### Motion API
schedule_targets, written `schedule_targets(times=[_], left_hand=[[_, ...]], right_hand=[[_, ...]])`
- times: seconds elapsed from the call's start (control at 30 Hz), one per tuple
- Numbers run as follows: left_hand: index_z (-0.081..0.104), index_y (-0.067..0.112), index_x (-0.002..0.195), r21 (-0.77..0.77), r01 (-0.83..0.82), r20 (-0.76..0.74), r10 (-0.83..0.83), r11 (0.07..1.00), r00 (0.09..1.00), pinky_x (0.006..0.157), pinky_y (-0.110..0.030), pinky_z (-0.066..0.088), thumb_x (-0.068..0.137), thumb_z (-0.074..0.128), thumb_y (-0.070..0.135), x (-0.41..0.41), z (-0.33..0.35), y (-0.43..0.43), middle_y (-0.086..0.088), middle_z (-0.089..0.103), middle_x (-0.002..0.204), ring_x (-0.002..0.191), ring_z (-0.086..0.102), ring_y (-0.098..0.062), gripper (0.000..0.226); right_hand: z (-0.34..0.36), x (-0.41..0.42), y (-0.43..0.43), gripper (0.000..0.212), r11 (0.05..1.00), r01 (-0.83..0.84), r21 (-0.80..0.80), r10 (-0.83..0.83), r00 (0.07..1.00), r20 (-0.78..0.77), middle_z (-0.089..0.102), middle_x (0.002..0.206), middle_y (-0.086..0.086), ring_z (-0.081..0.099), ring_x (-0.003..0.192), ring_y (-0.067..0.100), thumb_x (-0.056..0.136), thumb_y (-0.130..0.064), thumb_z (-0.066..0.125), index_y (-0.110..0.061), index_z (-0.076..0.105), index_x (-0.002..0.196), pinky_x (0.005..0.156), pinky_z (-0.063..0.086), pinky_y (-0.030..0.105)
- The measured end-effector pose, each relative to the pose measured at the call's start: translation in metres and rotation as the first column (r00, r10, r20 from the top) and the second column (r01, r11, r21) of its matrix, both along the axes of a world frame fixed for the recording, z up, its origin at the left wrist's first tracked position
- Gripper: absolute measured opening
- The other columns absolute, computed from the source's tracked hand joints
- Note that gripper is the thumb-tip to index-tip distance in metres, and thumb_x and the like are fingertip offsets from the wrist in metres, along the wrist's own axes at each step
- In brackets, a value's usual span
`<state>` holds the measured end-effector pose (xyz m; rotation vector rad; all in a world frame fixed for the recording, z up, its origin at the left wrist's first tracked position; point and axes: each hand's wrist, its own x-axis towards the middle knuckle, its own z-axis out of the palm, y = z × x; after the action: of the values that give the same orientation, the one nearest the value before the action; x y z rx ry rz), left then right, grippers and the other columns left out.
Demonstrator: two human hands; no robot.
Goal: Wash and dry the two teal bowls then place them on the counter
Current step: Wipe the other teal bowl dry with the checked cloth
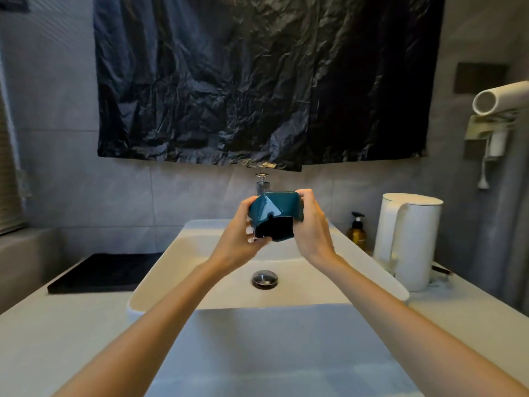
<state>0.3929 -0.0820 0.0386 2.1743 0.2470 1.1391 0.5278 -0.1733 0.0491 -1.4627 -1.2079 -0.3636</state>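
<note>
Head view: you grip the glossy teal faceted ceramic bowl point(276, 214) with left hand point(242, 239) and right hand point(310, 224), tipped over white rectangular sink point(200, 282), probably draining.

We log a white sink point(300, 282) at centre, with a chrome drain plug point(264, 278) in its basin. A chrome tap point(262, 181) stands at 12 o'clock behind the sink, partly hidden. A crinkled black plastic sheet point(257, 81) hangs on the wall above it. At 3 o'clock we see a white kettle point(406, 239), with an amber pump bottle point(357, 232) just beside it on its left. A white hair dryer point(498, 97) sits in a wall holder at 2. A black mat point(106, 272) lies flat at 9, just beside the sink.
</note>
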Motion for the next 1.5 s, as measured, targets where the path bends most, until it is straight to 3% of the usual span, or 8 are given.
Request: schedule_targets(times=[0.2, 0.3, 0.5, 0.77, 0.9, 1.07, 1.3, 1.5], left_hand=[[0.050, 0.031, 0.127, -0.326, 0.203, -0.148, -0.262, 0.923, 0.954, 0.079, -0.019, 0.054, 0.076, 0.079, 0.018, 0.008, 0.004, -0.004, 0.003, 0.060, 0.119, 0.102, 0.066, -0.013, 0.061], [0.059, 0.017, 0.122, -0.401, 0.215, -0.110, -0.280, 0.891, 0.954, 0.086, -0.033, 0.057, 0.075, 0.079, 0.022, 0.017, -0.004, -0.008, -0.004, 0.066, 0.113, 0.104, 0.065, -0.020, 0.052], [0.059, 0.011, 0.116, -0.601, 0.116, -0.048, -0.180, 0.791, 0.982, 0.075, -0.031, 0.060, 0.080, 0.073, 0.020, 0.036, -0.011, -0.018, -0.008, 0.068, 0.110, 0.094, 0.069, -0.023, 0.039], [0.054, 0.006, 0.123, -0.767, 0.017, -0.034, -0.068, 0.641, 0.997, 0.061, -0.031, 0.060, 0.086, 0.066, 0.020, 0.054, -0.025, -0.028, -0.013, 0.060, 0.119, 0.099, 0.065, -0.031, 0.041], [0.051, 0.003, 0.127, -0.778, -0.005, -0.062, -0.069, 0.628, 0.996, 0.053, -0.029, 0.060, 0.085, 0.068, 0.020, 0.055, -0.028, -0.033, -0.015, 0.059, 0.121, 0.095, 0.064, -0.030, 0.048], [0.051, 0.006, 0.128, -0.763, -0.045, -0.101, -0.050, 0.645, 0.994, 0.057, -0.030, 0.058, 0.085, 0.068, 0.021, 0.054, -0.032, -0.035, -0.015, 0.058, 0.126, 0.097, 0.063, -0.029, 0.049], [0.051, 0.010, 0.129, -0.753, -0.036, -0.067, -0.022, 0.657, 0.998, 0.061, -0.031, 0.059, 0.085, 0.068, 0.020, 0.042, -0.026, -0.027, -0.016, 0.057, 0.127, 0.102, 0.062, -0.032, 0.048], [0.052, 0.013, 0.126, -0.675, -0.039, -0.060, -0.003, 0.737, 0.998, 0.074, -0.038, 0.059, 0.083, 0.070, 0.015, 0.035, -0.021, -0.005, -0.015, 0.059, 0.125, 0.106, 0.061, -0.033, 0.046]], right_hand=[[0.025, 0.018, -0.018, 0.028, 0.897, -0.114, -0.427, -0.106, 0.883, -0.458, 0.052, 0.121, 0.012, 0.052, 0.102, 0.029, 0.096, 0.000, 0.038, -0.013, 0.046, 0.120, 0.058, 0.056, 0.036], [0.022, 0.023, -0.031, 0.032, 0.862, -0.263, -0.434, -0.124, 0.719, -0.683, 0.048, 0.130, 0.018, 0.057, 0.101, 0.040, 0.094, 0.005, 0.042, -0.008, 0.045, 0.123, 0.063, 0.058, 0.048], [0.018, 0.035, -0.057, 0.035, 0.843, -0.388, -0.373, 0.007, 0.701, -0.713, 0.051, 0.136, 0.007, 0.069, 0.086, 0.027, 0.099, -0.024, 0.051, -0.015, 0.048, 0.132, 0.069, 0.060, 0.035], [-0.011, 0.069, -0.158, 0.010, 0.933, 0.291, -0.214, -0.354, 0.851, -0.388, 0.053, 0.103, -0.002, 0.054, 0.089, 0.017, 0.098, -0.022, 0.047, -0.022, 0.048, 0.108, 0.074, 0.050, 0.037], [-0.072, 0.098, -0.199, 0.016, 0.702, 0.372, -0.608, -0.590, 0.781, -0.203, 0.055, 0.117, 0.005, 0.050, 0.108, 0.026, 0.091, -0.020, 0.050, -0.021, 0.046, 0.106, 0.085, 0.043, 0.036], [-0.143, 0.093, -0.211, 0.048, 0.322, 0.237, -0.916, -0.441, 0.894, 0.076, 0.042, 0.133, 0.009, 0.043, 0.122, 0.034, 0.090, -0.035, 0.056, -0.024, 0.035, 0.132, 0.098, 0.040, 0.040], [-0.090, 0.069, -0.199, 0.016, 0.745, 0.508, -0.433, -0.587, 0.807, -0.062, 0.049, 0.108, 0.003, 0.048, 0.089, 0.018, 0.096, -0.009, 0.041, -0.011, 0.050, 0.109, 0.061, 0.037, 0.018], [-0.005, 0.035, -0.141, 0.020, 0.957, 0.271, -0.107, -0.281, 0.955, -0.091, 0.058, 0.102, 0.001, 0.055, 0.089, 0.015, 0.091, -0.005, 0.046, -0.017, 0.054, 0.105, 0.069, 0.042, 0.024]])
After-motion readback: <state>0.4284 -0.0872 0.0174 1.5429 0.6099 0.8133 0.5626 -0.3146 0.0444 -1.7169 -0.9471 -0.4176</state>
